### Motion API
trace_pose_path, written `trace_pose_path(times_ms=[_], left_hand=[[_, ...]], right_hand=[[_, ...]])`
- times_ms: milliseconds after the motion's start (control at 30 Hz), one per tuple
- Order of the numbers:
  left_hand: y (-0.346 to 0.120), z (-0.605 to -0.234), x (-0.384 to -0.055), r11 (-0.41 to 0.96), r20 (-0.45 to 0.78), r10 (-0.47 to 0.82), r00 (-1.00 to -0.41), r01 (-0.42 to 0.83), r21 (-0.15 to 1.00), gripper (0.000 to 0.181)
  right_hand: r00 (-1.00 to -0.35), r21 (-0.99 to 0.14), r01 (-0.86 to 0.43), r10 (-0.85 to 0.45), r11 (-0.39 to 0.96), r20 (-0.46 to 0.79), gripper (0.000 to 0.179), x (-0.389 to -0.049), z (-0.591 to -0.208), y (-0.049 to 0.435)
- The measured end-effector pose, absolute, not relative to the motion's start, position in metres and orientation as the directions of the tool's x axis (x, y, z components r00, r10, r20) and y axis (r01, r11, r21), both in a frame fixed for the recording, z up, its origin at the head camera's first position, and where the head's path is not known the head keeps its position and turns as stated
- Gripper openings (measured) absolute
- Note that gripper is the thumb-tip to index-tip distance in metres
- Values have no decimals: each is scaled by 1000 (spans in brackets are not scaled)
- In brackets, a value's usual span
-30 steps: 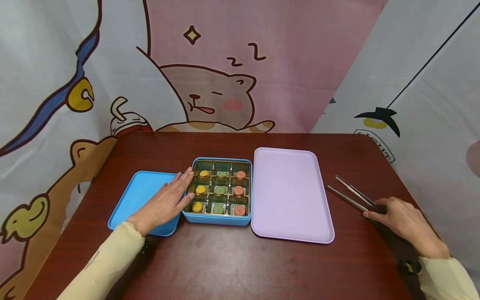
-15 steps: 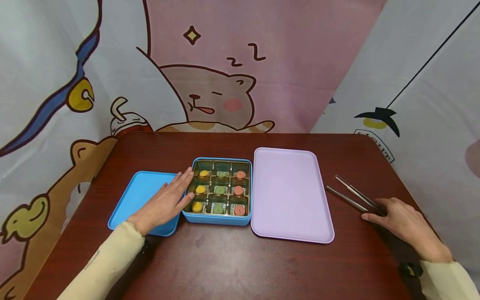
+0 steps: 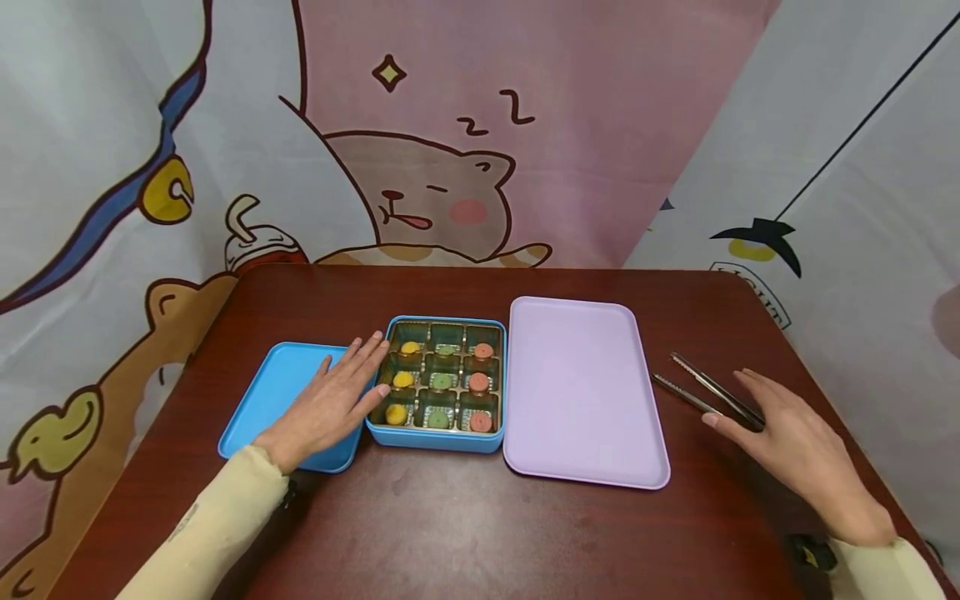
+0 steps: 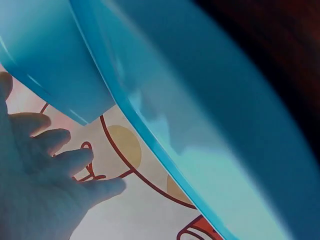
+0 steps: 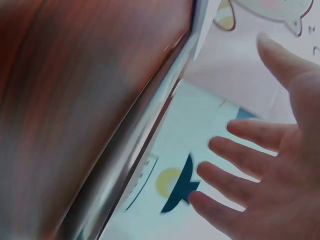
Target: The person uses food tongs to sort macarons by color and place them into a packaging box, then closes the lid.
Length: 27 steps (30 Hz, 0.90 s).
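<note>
My left hand (image 3: 326, 404) rests with straight fingers at the left rim of a blue box (image 3: 435, 439). Inside the box a gold divider tray (image 3: 452, 364) has several compartments, with small yellow, green and orange-pink pieces in them. The yellow pieces (image 3: 403, 380) lie in the left column, the green ones (image 3: 441, 382) in the middle, the orange-pink ones (image 3: 478, 382) on the right. On the right, metal tongs (image 3: 708, 392) lie on the table, tips toward the tray. My right hand (image 3: 798, 454) is spread beside and over their handle end, holding nothing; the right wrist view shows its fingers (image 5: 245, 155) extended.
A flat blue lid (image 3: 281, 392) lies left of the box, partly under my left forearm. A lilac tray (image 3: 585, 392) stands between the box and the tongs. The dark wooden table (image 3: 465, 525) ends at a printed cloth backdrop (image 3: 585, 125).
My right hand has let go of the tongs' handle end and spread its fingers. The tongs stay on the table. The left hand keeps its place at the box.
</note>
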<state>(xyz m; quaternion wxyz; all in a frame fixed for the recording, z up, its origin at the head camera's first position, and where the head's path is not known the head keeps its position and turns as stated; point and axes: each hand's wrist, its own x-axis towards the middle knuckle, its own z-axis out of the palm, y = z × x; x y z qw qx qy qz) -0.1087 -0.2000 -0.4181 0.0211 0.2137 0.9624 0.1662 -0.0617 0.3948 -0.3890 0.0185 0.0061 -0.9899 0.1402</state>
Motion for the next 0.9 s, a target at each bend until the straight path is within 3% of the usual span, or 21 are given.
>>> trace_pose_path(times_ms=[500, 700, 900], left_hand=[[-218, -406, -99, 862, 279, 318, -906, 399, 312, 74], [-233, -402, -95, 886, 276, 275, -921, 354, 300, 78], [-250, -398, -91, 914, 234, 240, -942, 300, 272, 85]], right_hand=[[-927, -326, -316, -217, 891, 307, 93, -67, -380, 305], [-871, -294, -440, -325, 848, 369, 90, -72, -383, 272], [-841, -267, -515, -418, 815, 344, 90, -76, -386, 240]])
